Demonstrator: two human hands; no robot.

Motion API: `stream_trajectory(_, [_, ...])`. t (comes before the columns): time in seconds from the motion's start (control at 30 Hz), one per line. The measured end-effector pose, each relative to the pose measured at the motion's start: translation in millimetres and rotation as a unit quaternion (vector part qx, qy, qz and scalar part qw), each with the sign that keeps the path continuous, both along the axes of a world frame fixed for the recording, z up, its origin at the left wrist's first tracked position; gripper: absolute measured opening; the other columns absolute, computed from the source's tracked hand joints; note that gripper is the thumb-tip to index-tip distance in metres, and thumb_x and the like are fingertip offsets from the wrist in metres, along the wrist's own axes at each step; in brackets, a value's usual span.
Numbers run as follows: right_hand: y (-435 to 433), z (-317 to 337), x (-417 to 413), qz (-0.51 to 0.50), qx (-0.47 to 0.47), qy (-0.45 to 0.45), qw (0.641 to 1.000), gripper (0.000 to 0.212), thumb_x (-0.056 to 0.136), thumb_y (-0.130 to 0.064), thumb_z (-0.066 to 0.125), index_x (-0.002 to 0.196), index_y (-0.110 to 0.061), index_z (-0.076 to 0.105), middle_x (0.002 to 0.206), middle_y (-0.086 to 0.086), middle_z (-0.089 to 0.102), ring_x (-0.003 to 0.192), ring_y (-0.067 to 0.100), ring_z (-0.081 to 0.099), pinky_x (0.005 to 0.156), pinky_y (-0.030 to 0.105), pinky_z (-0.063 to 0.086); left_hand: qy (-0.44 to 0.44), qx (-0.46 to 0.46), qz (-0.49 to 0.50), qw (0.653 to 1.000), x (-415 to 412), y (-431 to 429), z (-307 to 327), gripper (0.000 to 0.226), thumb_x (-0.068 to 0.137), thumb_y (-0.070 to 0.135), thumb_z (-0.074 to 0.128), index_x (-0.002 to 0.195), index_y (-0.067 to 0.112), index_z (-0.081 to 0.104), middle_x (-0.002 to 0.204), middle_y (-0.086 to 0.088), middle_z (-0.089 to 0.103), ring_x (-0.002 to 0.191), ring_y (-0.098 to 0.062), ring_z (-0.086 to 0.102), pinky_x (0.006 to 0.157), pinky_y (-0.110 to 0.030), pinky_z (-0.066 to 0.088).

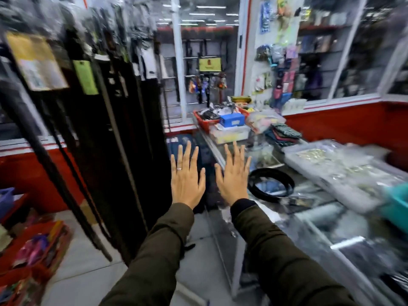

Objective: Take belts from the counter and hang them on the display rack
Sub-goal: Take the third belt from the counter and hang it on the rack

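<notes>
A coiled black belt [270, 184] lies on the glass counter [309, 217], just right of my right hand. My left hand [187, 177] and my right hand [234, 175] are held out side by side, palms down, fingers spread, holding nothing. A ring shows on my left hand. The display rack [92, 107] fills the left side, hung with several long black belts with paper tags. The picture is blurred by motion.
Clear plastic boxes [331, 171] sit on the counter to the right, a teal tub [397, 206] at the edge. A red basket [207, 120] and blue box [231, 119] stand at the counter's far end. Red crates of goods [33, 257] are on the floor at left.
</notes>
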State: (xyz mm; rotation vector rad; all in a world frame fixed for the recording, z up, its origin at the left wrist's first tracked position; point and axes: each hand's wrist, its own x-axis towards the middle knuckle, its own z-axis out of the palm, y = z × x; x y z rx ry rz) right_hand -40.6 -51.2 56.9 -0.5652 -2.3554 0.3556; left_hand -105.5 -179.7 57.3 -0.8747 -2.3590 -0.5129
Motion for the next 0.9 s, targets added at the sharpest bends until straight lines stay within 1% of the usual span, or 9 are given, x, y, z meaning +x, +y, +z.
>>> stream_trajectory(0.13, [55.7, -29.4, 35.8, -0.091, -0.092, -0.036, 0.991, 0.061, 0.104, -0.033, 0.038, 0.158, -0.012, 0.020, 0.168, 0.008, 0.005, 0.157, 0.029, 0.001, 0.126, 0.048, 0.003, -0.046, -0.019, -0.069, 0.996, 19.3, 65.6, -28.6, 0.063, 0.104, 0.039, 0.033, 0.160, 0.018, 0.012, 0.170, -0.002, 0.003, 0.158, -0.024, -0.006, 0.127, -0.043, -0.010])
stream_trajectory(0.27, [108.8, -52.3, 73.6, -0.194, -0.290, 0.009, 0.937, 0.056, 0.100, -0.019, 0.048, 0.150, 0.002, 0.033, 0.155, 0.022, 0.029, 0.144, 0.036, 0.032, 0.115, 0.036, 0.028, -0.127, -0.053, -0.166, 0.977, 35.7, 129.8, -50.1, 0.061, 0.106, 0.035, 0.033, 0.160, 0.017, 0.011, 0.170, -0.001, 0.008, 0.158, -0.022, -0.002, 0.129, -0.042, -0.004])
stream_trajectory(0.37, [148.5, -68.9, 93.9, -0.228, -0.503, 0.008, 0.834, 0.039, 0.098, -0.014, 0.049, 0.131, 0.006, 0.051, 0.129, 0.028, 0.058, 0.119, 0.040, 0.058, 0.098, 0.040, 0.045, -0.199, -0.120, -0.241, 0.942, 45.2, 174.9, -65.4, 0.057, 0.107, 0.030, 0.031, 0.159, 0.015, 0.012, 0.169, -0.003, 0.016, 0.158, -0.022, 0.005, 0.129, -0.040, 0.001])
stream_trajectory(0.43, [160.0, -72.6, 100.3, -0.174, -0.670, 0.053, 0.719, 0.027, 0.101, -0.011, 0.041, 0.123, 0.000, 0.052, 0.111, 0.025, 0.061, 0.096, 0.041, 0.065, 0.085, 0.048, 0.054, -0.245, -0.167, -0.270, 0.916, 52.2, 198.3, -73.9, 0.054, 0.108, 0.024, 0.030, 0.158, 0.013, 0.017, 0.168, -0.006, 0.020, 0.157, -0.022, 0.010, 0.129, -0.038, 0.004])
stream_trajectory(0.53, [177.4, -87.5, 97.9, -0.151, -0.767, 0.154, 0.604, 0.038, 0.104, -0.004, 0.031, 0.140, 0.003, 0.040, 0.135, 0.032, 0.050, 0.120, 0.049, 0.057, 0.092, 0.053, 0.047, -0.287, -0.221, -0.275, 0.891, 60.6, 228.1, -82.8, 0.048, 0.105, 0.016, 0.033, 0.153, 0.010, 0.033, 0.157, -0.015, 0.040, 0.145, -0.031, 0.038, 0.121, -0.041, 0.025])
stream_trajectory(0.6, [185.7, -97.7, 92.9, -0.144, -0.786, 0.197, 0.568, 0.045, 0.106, -0.003, 0.025, 0.150, 0.004, 0.028, 0.153, 0.030, 0.036, 0.140, 0.047, 0.041, 0.108, 0.053, 0.037, -0.299, -0.232, -0.267, 0.886, 62.4, 240.1, -85.2, 0.044, 0.102, 0.011, 0.038, 0.146, 0.012, 0.046, 0.141, -0.019, 0.057, 0.127, -0.037, 0.054, 0.106, -0.042, 0.041])
stream_trajectory(0.67, [191.2, -104.2, 90.9, -0.151, -0.793, 0.215, 0.549, 0.043, 0.105, 0.001, 0.022, 0.147, 0.008, 0.032, 0.154, 0.029, 0.035, 0.146, 0.042, 0.034, 0.114, 0.050, 0.033, -0.302, -0.227, -0.257, 0.890, 60.7, 248.1, -86.9, 0.039, 0.100, 0.010, 0.043, 0.137, 0.013, 0.057, 0.130, -0.018, 0.064, 0.118, -0.038, 0.059, 0.097, -0.043, 0.049])
stream_trajectory(0.8, [194.2, -111.8, 92.9, -0.148, -0.790, 0.217, 0.554, 0.026, 0.102, 0.009, 0.028, 0.119, 0.011, 0.048, 0.146, 0.032, 0.044, 0.139, 0.045, 0.043, 0.110, 0.046, 0.042, -0.314, -0.171, -0.229, 0.905, 58.9, 250.8, -89.3, 0.030, 0.098, 0.015, 0.052, 0.122, 0.018, 0.070, 0.120, -0.013, 0.072, 0.110, -0.036, 0.066, 0.092, -0.044, 0.054])
stream_trajectory(0.9, [193.2, -104.7, 93.7, -0.129, -0.758, 0.253, 0.588, 0.030, 0.099, 0.008, 0.044, 0.128, 0.018, 0.047, 0.121, 0.034, 0.060, 0.090, 0.041, 0.065, 0.061, 0.026, 0.062, -0.335, -0.115, -0.226, 0.908, 60.1, 247.4, -90.2, 0.027, 0.096, 0.020, 0.056, 0.117, 0.018, 0.073, 0.117, -0.010, 0.074, 0.109, -0.032, 0.067, 0.093, -0.042, 0.055])
